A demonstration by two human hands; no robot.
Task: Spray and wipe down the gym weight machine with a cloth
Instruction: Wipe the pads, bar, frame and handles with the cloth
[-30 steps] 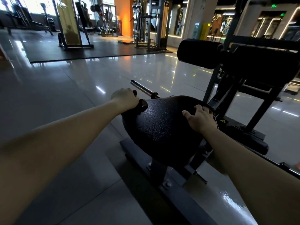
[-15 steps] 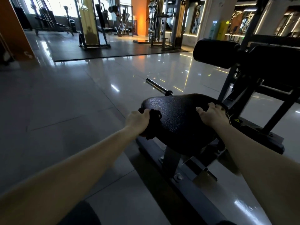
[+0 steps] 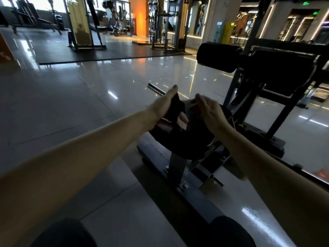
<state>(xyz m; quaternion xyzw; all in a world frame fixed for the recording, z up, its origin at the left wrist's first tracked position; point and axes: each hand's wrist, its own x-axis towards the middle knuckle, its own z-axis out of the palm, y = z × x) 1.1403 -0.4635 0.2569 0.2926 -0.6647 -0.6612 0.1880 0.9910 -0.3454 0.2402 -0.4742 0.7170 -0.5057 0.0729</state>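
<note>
Gripping dark crumpled cloth (image 3: 175, 108) in left hand (image 3: 161, 108), frame centre, over black pad (image 3: 188, 139); right hand (image 3: 211, 113) blurred, grip unclear. Yellow sticker (image 3: 240, 125) unreadable.

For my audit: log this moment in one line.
left hand grips dark cloth | right hand at cloth, grip unclear | black padded seat beneath

Dark cloth (image 3: 175, 108), bunched, lifted just above the seat pad's left end and gripped in the left hand (image 3: 160, 111). Right hand (image 3: 210, 113) is at its other side, contact blurred. Weight machine (image 3: 284, 68): black textured seat pad (image 3: 192, 139) on a steel post, roller pad (image 3: 219, 57) behind, chrome bar (image 3: 156, 89) pointing left.
</note>
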